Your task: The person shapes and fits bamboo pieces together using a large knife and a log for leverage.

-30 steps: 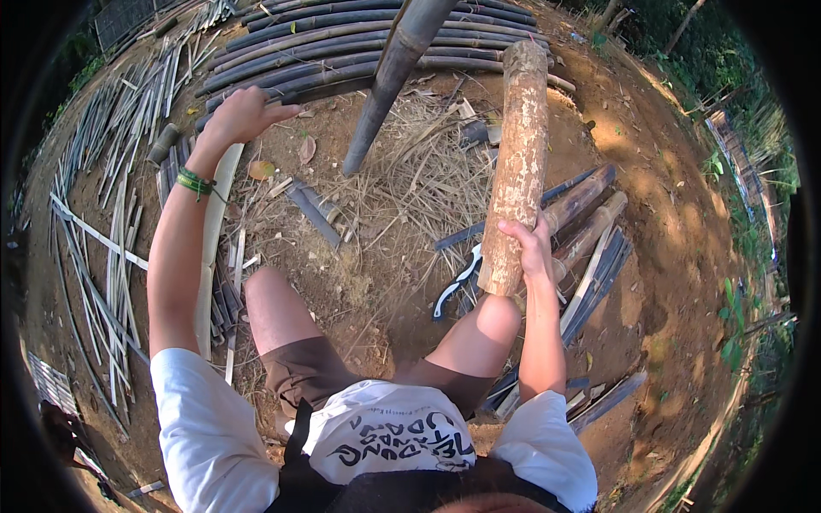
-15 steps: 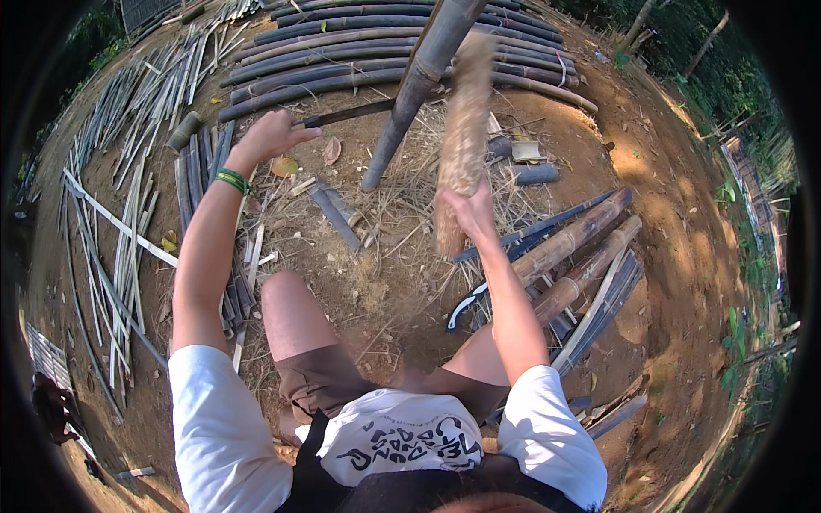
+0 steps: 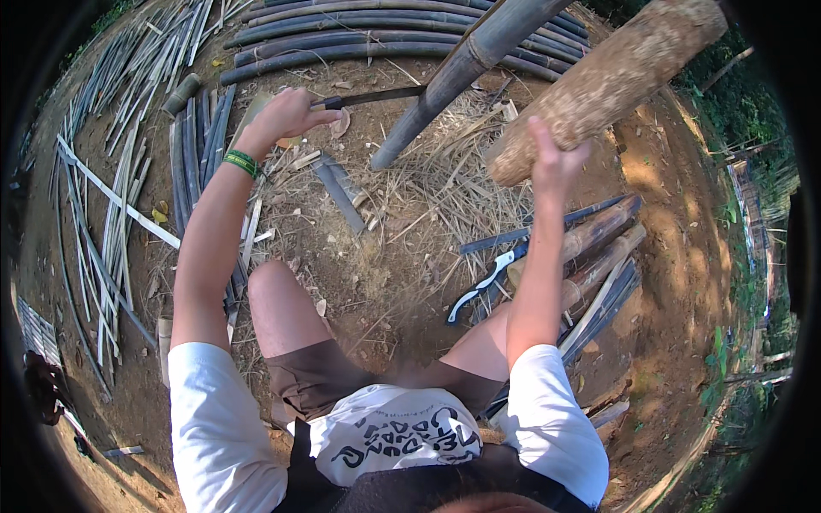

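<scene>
My left hand (image 3: 284,117) is closed round the dark handle of a long knife (image 3: 382,97). Its dark blade reaches right to a grey bamboo pole (image 3: 466,73), where the blade's far end is hidden at the pole. The pole leans up and to the right, its lower end near the littered ground and its top beyond the view. In my right hand (image 3: 558,162) is a thick, rough log (image 3: 611,81), gripped near its lower end and raised to the right of the pole, apart from it.
Bamboo poles (image 3: 342,50) lie side by side at the back. Split strips (image 3: 120,222) spread over the left. By my right knee are a saw with a white-and-black handle (image 3: 481,288) and brown bamboo pieces (image 3: 599,229). Straw and offcuts (image 3: 340,192) litter the middle.
My right hand has swung the log up and to the right, away from the pole. The pole now slants more to the right. My left hand stays on the knife, slightly higher in view.
</scene>
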A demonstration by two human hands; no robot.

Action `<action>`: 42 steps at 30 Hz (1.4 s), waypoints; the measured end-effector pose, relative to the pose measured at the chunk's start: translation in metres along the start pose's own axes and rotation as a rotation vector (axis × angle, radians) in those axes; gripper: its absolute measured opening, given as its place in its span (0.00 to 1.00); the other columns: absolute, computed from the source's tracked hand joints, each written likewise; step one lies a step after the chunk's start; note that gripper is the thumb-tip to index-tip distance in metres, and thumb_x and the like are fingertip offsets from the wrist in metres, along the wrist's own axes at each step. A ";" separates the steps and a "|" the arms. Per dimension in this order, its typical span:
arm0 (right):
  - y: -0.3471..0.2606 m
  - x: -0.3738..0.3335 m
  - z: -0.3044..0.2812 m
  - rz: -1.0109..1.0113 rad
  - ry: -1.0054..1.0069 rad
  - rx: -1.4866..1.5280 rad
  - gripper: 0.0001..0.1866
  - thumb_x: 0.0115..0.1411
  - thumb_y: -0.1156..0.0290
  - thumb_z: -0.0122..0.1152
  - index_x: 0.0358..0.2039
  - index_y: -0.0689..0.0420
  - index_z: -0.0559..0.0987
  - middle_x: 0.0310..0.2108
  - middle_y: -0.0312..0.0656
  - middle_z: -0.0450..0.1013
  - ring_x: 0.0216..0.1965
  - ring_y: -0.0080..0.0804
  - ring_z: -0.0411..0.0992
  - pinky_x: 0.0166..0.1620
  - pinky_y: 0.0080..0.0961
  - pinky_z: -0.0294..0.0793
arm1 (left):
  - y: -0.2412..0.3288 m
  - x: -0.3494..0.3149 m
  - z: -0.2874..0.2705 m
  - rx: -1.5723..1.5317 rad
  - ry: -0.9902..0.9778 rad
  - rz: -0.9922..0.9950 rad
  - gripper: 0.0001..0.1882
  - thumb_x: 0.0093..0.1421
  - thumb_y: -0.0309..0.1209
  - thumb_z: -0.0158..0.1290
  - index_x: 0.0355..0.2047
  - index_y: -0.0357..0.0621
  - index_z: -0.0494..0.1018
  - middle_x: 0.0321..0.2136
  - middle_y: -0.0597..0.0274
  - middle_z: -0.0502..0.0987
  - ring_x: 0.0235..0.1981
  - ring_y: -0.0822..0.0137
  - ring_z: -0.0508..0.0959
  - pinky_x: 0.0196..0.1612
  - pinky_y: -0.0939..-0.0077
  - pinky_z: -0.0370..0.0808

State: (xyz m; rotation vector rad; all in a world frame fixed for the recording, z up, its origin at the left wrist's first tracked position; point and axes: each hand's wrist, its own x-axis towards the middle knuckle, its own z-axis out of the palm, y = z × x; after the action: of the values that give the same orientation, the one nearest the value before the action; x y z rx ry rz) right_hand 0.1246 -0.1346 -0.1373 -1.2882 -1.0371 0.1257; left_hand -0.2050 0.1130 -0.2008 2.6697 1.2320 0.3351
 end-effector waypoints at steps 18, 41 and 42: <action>0.019 0.009 0.011 -0.019 0.073 0.044 0.35 0.53 0.66 0.72 0.57 0.70 0.69 0.49 0.53 0.74 0.49 0.41 0.75 0.57 0.36 0.73 | -0.010 -0.005 0.025 0.003 -0.139 -0.147 0.44 0.55 0.69 0.59 0.29 0.28 0.81 0.29 0.37 0.82 0.36 0.41 0.84 0.43 0.51 0.80; 0.218 -0.137 0.066 0.655 -0.544 -0.531 0.29 0.51 0.59 0.71 0.47 0.66 0.79 0.40 0.51 0.80 0.42 0.45 0.79 0.49 0.39 0.76 | 0.000 -0.006 0.084 -0.025 -0.271 -0.327 0.37 0.56 0.64 0.62 0.40 0.36 0.84 0.41 0.42 0.84 0.46 0.45 0.85 0.51 0.54 0.81; 0.218 -0.152 0.076 0.803 -0.574 -0.550 0.29 0.51 0.58 0.70 0.49 0.66 0.79 0.40 0.51 0.80 0.42 0.45 0.79 0.50 0.39 0.77 | 0.002 -0.008 0.086 -0.021 -0.274 -0.372 0.37 0.56 0.64 0.62 0.42 0.36 0.84 0.43 0.43 0.84 0.47 0.46 0.85 0.52 0.55 0.81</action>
State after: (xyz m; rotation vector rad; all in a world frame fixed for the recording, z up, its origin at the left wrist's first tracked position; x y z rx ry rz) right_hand 0.0847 -0.0980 -0.4083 -2.2052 -0.9939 0.9137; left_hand -0.1844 0.0998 -0.2833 2.3014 1.5742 -0.0701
